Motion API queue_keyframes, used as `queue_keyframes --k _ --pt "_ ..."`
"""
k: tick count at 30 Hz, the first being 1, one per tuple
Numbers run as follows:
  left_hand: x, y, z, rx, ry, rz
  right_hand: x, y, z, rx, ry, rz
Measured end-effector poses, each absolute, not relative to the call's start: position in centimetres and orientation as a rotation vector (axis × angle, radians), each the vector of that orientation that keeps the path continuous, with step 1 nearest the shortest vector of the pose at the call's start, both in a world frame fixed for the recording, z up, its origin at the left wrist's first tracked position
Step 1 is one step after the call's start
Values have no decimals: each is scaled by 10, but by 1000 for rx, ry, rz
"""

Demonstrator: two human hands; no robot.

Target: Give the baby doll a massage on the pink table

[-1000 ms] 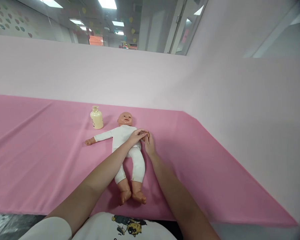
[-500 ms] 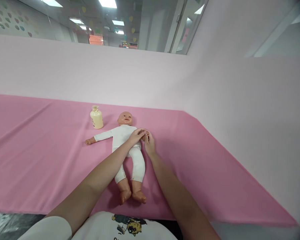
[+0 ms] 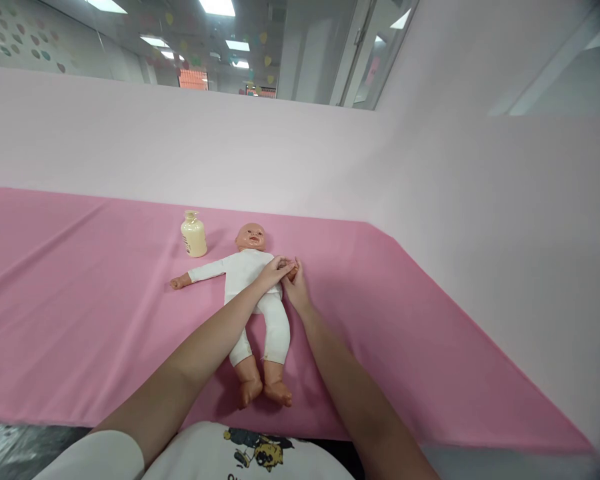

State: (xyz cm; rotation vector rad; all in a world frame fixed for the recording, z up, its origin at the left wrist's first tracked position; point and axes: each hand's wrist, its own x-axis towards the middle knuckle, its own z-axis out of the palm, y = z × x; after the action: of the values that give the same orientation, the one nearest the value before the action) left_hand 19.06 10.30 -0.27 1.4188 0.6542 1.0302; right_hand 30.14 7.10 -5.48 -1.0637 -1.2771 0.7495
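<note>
A baby doll (image 3: 247, 268) in a white cloth body lies on its back, head away from me and bare feet toward me. My left hand (image 3: 276, 272) reaches across its torso and is closed round the doll's arm on the right side, near the wrist. Beside it, my right hand (image 3: 296, 288) holds the doll's hand (image 3: 293, 272) on that same side, thumb raised along it. My fingers partly hide the doll's hand and forearm. The doll's other arm (image 3: 200, 273) stretches out to the left on the cloth.
A cream pump bottle (image 3: 194, 237) stands upright left of the doll's head. Pink cloth (image 3: 105, 300) covers the table, with folds at the left. A white wall (image 3: 180, 140) borders the far and right sides, with a window (image 3: 240, 47) above it.
My right fingers and thumb have shifted slightly on the doll's hand, and the thumb now points further up. My left hand stays almost in place. The doll's body and the bottle have not moved.
</note>
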Motion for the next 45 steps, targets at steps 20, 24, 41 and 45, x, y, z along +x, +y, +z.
queue_keyframes --k 20,24,41,45 --pt "189 105 -5 1546 711 1012 302 66 -45 -1058 -1299 759" --pt "190 108 -6 1596 724 1040 302 67 -48 -996 -1317 804" --pt "187 104 -3 1694 772 1048 306 65 -40 -1093 -1246 664" --pt "187 103 -2 1689 778 1048 305 65 -38 -1089 -1260 640"
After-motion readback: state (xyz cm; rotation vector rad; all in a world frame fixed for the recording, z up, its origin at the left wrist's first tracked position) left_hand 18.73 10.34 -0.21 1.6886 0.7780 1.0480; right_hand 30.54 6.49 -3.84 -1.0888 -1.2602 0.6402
